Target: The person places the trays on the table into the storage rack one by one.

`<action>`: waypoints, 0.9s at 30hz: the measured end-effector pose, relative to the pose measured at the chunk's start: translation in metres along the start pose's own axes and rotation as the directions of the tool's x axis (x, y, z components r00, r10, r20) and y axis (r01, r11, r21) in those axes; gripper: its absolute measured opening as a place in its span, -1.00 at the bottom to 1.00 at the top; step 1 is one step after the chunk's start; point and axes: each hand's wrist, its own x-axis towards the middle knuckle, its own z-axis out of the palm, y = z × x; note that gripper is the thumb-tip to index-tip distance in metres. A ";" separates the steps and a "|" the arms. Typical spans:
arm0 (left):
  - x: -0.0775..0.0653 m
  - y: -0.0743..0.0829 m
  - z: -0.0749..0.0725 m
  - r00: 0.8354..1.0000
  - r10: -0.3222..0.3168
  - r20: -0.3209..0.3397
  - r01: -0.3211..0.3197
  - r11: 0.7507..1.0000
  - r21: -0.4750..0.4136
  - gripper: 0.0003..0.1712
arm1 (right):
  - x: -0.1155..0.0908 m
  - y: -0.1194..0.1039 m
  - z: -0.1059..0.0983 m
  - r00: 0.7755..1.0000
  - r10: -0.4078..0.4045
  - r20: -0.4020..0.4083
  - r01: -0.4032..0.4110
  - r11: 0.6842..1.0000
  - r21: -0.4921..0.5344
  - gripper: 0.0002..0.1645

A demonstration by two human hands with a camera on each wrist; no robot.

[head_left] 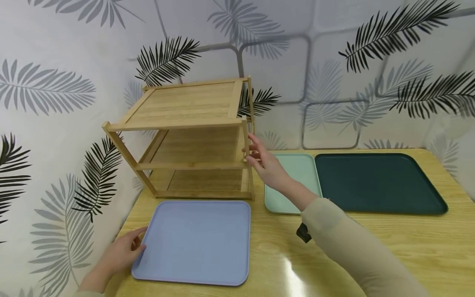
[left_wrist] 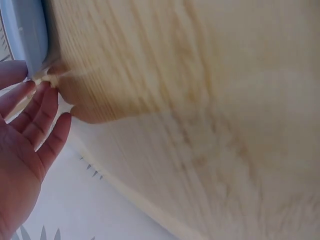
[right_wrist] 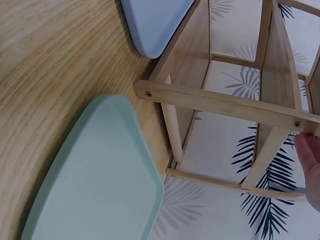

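A three-tier wooden shelf rack stands at the back left of the table. My right hand is at its front right post, the thumb on the near side and fingertips showing behind it. In the right wrist view only part of that hand shows, against the rack's post. A lavender-blue tray lies flat in front of the rack. At its left edge is my left hand, thumb and index finger touching the rim. The left wrist view shows this hand's fingers loosely bent beside the tray corner.
Right of the rack lies a mint-green tray, partly covered by my right forearm. A dark green tray lies beside it. The wooden table meets a leaf-patterned wall at the back and left.
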 end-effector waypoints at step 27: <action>-0.002 -0.002 0.004 0.991 -0.071 -0.109 0.025 0.926 -0.376 -0.49 | -0.002 0.004 0.004 0.994 -0.058 -0.088 0.047 0.991 -0.123 -0.32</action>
